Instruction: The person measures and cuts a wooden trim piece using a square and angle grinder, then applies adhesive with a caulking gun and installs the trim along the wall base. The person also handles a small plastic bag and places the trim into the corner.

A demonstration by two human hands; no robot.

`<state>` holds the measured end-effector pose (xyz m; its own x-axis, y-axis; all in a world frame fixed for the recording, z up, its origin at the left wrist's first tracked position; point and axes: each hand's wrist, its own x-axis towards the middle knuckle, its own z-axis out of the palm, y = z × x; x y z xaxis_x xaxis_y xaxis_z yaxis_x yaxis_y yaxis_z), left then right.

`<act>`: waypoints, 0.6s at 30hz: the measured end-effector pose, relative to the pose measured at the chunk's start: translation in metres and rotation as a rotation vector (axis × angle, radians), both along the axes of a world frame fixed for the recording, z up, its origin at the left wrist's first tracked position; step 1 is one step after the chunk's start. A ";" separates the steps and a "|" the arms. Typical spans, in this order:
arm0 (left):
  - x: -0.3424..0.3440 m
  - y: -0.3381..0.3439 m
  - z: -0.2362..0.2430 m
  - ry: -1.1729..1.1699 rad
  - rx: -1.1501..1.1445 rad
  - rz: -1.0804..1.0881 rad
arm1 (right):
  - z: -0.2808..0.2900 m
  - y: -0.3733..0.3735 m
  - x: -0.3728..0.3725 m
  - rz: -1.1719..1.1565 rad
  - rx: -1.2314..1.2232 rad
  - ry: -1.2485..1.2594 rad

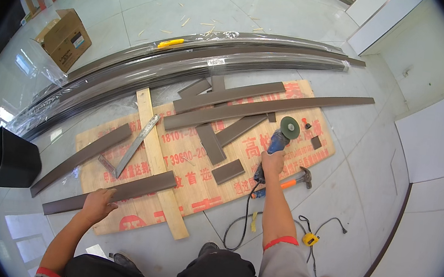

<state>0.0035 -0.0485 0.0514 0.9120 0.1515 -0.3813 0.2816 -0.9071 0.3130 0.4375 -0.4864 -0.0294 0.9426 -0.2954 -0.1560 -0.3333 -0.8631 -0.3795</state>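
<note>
While gripping a blue angle grinder point(277, 143) with the right hand point(272, 163), fingers wrapped around the body and the green disc point(290, 127) pointing away over the far right part of the printed wooden board point(202, 188), rests the left hand point(98, 205) half open on a long brown strip point(139, 188), well apart from the tool. Curls the left fingers loosely at the strip's near edge; cannot tell how hard, if at all, pressing. Has this strip lying across the near left part of the board, with its right end at the pale wooden batten point(174, 212) and its left end out past the board over the tiled floor point(356, 208). Seems to be at a step of placing or steadying the strip, with the disc not near it. For any cut, would likely call for settling the strip firmly, checking the line with the metal angle ruler point(138, 142) just beyond, and keeping the left fingers clear. Also calls for minding the black cord point(246, 220), trailing near the claw hammer point(289, 183).
</note>
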 end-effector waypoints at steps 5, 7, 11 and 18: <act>-0.036 0.026 -0.034 0.006 0.114 0.058 | -0.009 0.011 -0.024 0.094 -0.015 -0.087; -0.019 0.028 -0.052 0.017 0.081 0.100 | -0.023 -0.032 -0.027 0.168 0.132 -0.087; -0.030 0.039 -0.060 0.111 0.182 0.090 | 0.019 0.004 -0.109 0.386 0.217 -0.452; -0.031 0.044 -0.101 -0.015 0.122 0.137 | 0.028 -0.037 -0.324 0.717 0.414 0.549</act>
<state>-0.0271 -0.0044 -0.0492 0.8852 0.3185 -0.3392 0.4008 -0.8922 0.2083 0.1136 -0.5236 -0.0011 0.6432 0.4923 -0.5865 -0.0042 -0.7636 -0.6456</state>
